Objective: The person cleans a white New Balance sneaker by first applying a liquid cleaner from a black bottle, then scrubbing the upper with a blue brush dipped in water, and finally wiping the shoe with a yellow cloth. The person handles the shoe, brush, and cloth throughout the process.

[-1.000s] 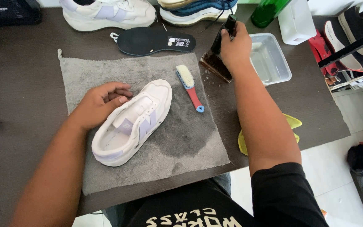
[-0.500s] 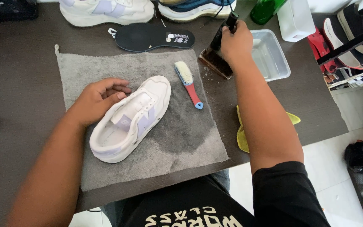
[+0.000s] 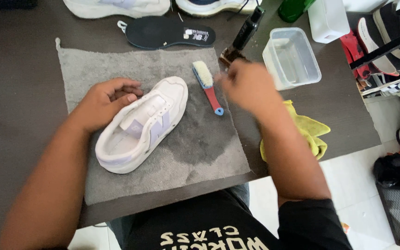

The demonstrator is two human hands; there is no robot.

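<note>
Left of centre in the frame, the left hand (image 3: 105, 103) is resting with curled fingers against the upper side of a white sneaker with lilac panels (image 3: 140, 124), steadying it without closing around it. That shoe is lying on its side on a grey towel (image 3: 93, 69), toe pointing toward the upper right. Right of centre, the right hand (image 3: 248, 85) is blurring with motion just beside a small brush with a red and blue handle (image 3: 208, 86) lying on the towel; it is holding nothing, though whether its fingers are wide or narrow I cannot tell. Behind it a dark-bristled brush with a black handle (image 3: 243, 37) is leaning with nobody gripping it.

As a judgement, the cleaning is partway along: the insole (image 3: 165, 33) is lying out of the shoe near the upper edge, a dark damp patch is showing on the towel below the small brush, and the clear plastic tub (image 3: 291, 58) is sitting ready at upper right.

Underneath, a dark wood table (image 3: 19, 92) is carrying everything, a yellow cloth (image 3: 309, 129) is bunching at its right edge, and more shoes are lining a rack at far right above a pale tiled floor.
</note>
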